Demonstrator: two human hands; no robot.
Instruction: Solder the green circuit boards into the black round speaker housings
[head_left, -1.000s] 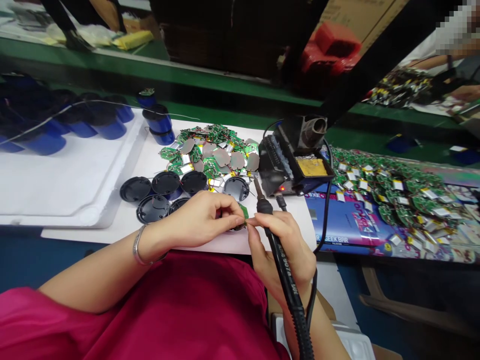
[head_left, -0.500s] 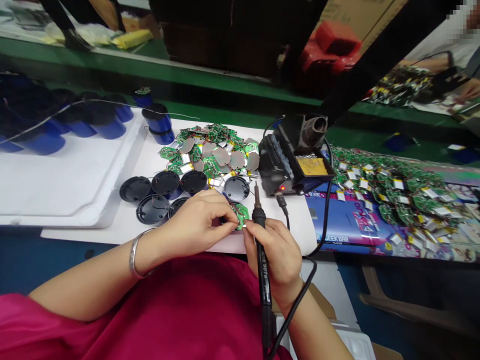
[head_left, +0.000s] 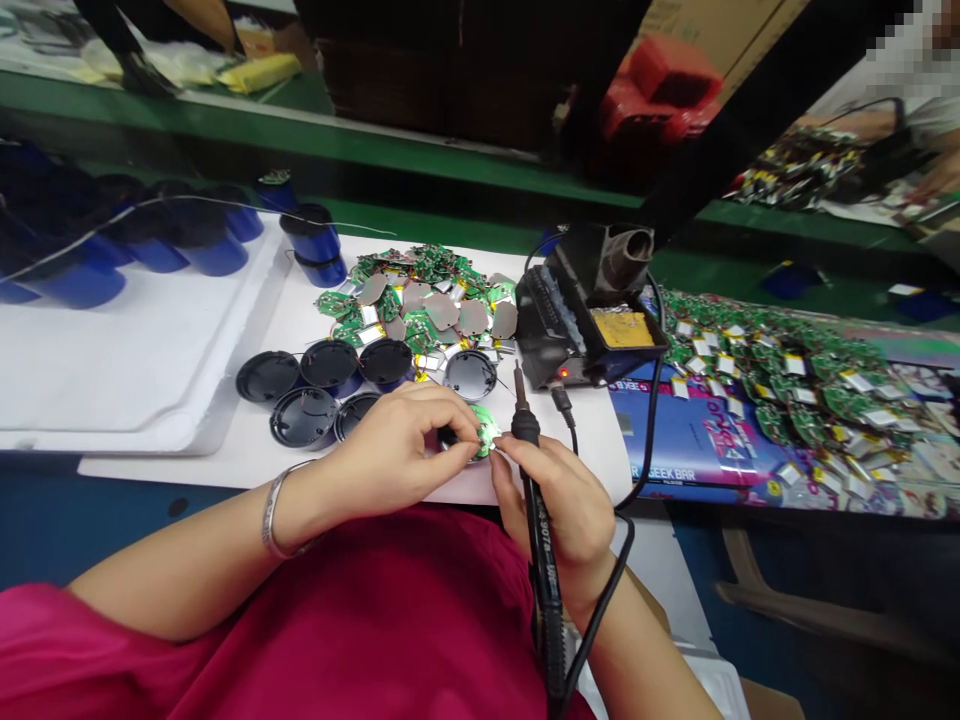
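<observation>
A small green circuit board (head_left: 487, 428) sits between my two hands, close to the table's front edge. My left hand (head_left: 409, 440) is closed, thumb and forefinger pinched at the board's left side. My right hand (head_left: 568, 495) is wrapped round a black soldering iron (head_left: 528, 430), whose bare tip points up and away from the board. The thumb and forefinger of that same hand meet at the board's right edge, on a small pale bit too tiny to name. Black round cups (head_left: 302, 416) stand beside my left hand, one partly hidden behind it.
Beyond my hands lies a heap of circuit boards (head_left: 442, 312) with small batteries. A soldering station (head_left: 559, 320) with a yellow sponge (head_left: 624, 328) stands to the right, its cable looping past my right arm. A white foam tray (head_left: 150, 400) is at left. More boards (head_left: 795, 390) lie far right.
My right hand and the soldering iron have shifted slightly right, and the iron leans a little more. The circuit board has turned slightly and now catches the light. My left hand keeps its pinch.
</observation>
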